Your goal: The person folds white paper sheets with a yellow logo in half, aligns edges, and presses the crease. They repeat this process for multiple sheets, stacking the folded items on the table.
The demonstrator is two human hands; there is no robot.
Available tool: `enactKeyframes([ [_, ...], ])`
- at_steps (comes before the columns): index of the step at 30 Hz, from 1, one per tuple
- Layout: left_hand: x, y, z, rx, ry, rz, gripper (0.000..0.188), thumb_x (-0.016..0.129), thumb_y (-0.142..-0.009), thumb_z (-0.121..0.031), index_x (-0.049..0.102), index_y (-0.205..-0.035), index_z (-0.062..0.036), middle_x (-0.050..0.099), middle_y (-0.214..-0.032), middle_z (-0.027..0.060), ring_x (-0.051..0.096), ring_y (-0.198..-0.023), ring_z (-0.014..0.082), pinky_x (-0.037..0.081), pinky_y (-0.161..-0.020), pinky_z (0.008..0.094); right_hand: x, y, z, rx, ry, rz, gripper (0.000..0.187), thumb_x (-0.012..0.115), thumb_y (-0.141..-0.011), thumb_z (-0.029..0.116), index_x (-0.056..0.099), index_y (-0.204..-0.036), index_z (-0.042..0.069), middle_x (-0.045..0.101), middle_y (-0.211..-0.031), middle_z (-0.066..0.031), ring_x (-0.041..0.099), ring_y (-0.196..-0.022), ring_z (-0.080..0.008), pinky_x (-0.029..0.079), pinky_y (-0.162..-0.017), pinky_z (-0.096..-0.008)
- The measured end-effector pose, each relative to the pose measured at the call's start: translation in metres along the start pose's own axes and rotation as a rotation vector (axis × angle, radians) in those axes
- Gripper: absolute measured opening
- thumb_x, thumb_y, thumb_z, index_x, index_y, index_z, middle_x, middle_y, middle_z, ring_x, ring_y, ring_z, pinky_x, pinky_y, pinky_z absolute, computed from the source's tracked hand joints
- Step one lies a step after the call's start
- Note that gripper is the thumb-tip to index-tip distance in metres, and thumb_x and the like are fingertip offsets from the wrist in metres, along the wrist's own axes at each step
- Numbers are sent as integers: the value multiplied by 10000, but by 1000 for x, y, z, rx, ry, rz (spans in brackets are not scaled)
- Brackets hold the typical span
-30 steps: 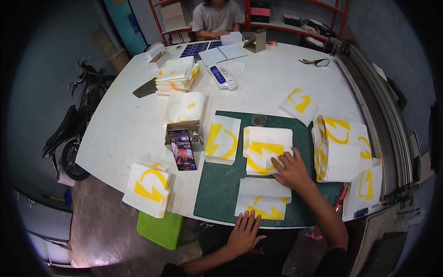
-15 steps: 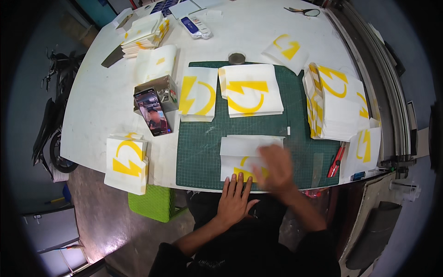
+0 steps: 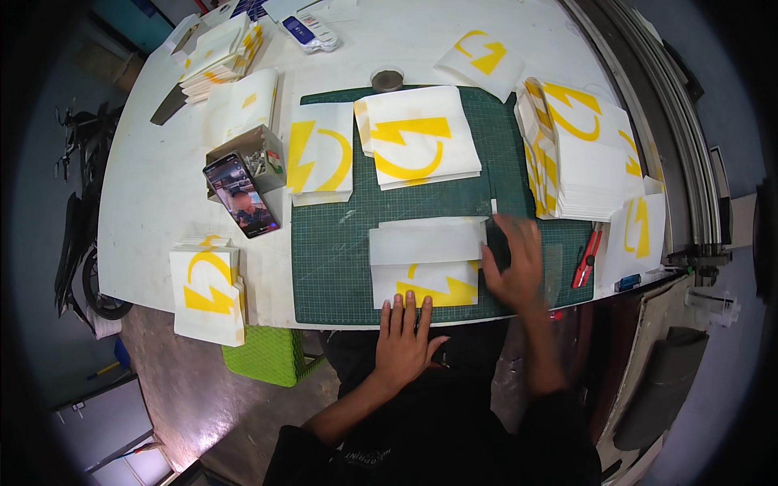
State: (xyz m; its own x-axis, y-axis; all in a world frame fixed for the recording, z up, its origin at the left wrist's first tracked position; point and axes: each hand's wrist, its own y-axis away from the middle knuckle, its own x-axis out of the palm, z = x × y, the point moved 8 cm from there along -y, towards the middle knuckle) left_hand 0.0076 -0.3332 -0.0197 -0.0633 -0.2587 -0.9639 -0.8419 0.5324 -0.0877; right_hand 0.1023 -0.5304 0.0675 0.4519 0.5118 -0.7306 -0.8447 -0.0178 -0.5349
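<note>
A folded white sheet (image 3: 405,245) with a yellow bolt design lies on the green cutting mat (image 3: 332,271), its top part turned down as a flap. My left hand (image 3: 403,340) is open, its spread fingertips flat on the sheet's near edge. At the right edge of that sheet is my right hand (image 3: 519,263), slightly blurred, thumb and fingers apart, holding nothing visible. Just beyond its fingertips lies a small white strip (image 3: 493,206). Farther back on the mat are a stack of printed white sheets (image 3: 421,134) and another printed sheet (image 3: 324,150).
Right of the mat stands a thick pile of printed sheets (image 3: 587,154); a red cutter (image 3: 587,257) lies near it. A phone (image 3: 241,196) leans on a small box (image 3: 263,158) at left. Another stack (image 3: 207,292) sits by the table's front edge, above a green stool (image 3: 263,355).
My right hand has moved from over the folded sheet to its right side. My left hand stays on the near edge. The whole view has shifted slightly.
</note>
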Motion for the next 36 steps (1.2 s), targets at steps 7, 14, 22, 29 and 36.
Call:
enactKeyframes([
  [7, 0, -2, -1, 32, 0, -19, 820, 697, -935, -547, 485, -1522, -15, 408, -1534, 319, 380, -1436, 493, 284, -1213, 624, 21, -26, -63, -72, -227, 249, 631, 847, -751, 109, 637, -1343, 54, 662, -1254, -149, 610, -1156, -350, 467, -995, -447],
  [14, 1, 0, -1, 22, 23, -42, 798, 686, -946, -539, 492, -1513, -11, 410, -1531, 314, 365, -1440, 492, 288, -1210, 624, 32, -30, -43, -184, -169, 253, 642, 826, -667, 72, 662, -1286, 28, 672, -1157, -148, 629, -1063, -346, 462, -1003, -461],
  [22, 4, 1, 0, 31, -2, -54, 783, 662, -963, -542, 490, -1509, -8, 397, -1538, 311, 368, -1431, 487, 298, -1197, 631, 69, -37, -24, -419, -25, 18, 192, 710, -708, 12, 682, -896, 35, 605, -856, -90, 617, -847, -273, 457, -886, -491],
  [29, 3, 0, -1, 27, 1, -72, 780, 676, -959, -532, 489, -1512, -13, 399, -1533, 310, 364, -1434, 483, 295, -1201, 624, 71, -40, -45, -264, -69, -40, 110, 727, -744, 60, 653, -825, 67, 582, -761, -45, 601, -772, -229, 419, -855, -463],
  [36, 5, 0, 0, 21, -4, -57, 792, 689, -949, -538, 495, -1507, -11, 396, -1534, 315, 361, -1439, 483, 288, -1208, 619, 75, -47, -57, -69, -115, 31, 185, 799, -716, 145, 679, -849, 98, 606, -783, -31, 605, -830, -220, 369, -908, -450],
])
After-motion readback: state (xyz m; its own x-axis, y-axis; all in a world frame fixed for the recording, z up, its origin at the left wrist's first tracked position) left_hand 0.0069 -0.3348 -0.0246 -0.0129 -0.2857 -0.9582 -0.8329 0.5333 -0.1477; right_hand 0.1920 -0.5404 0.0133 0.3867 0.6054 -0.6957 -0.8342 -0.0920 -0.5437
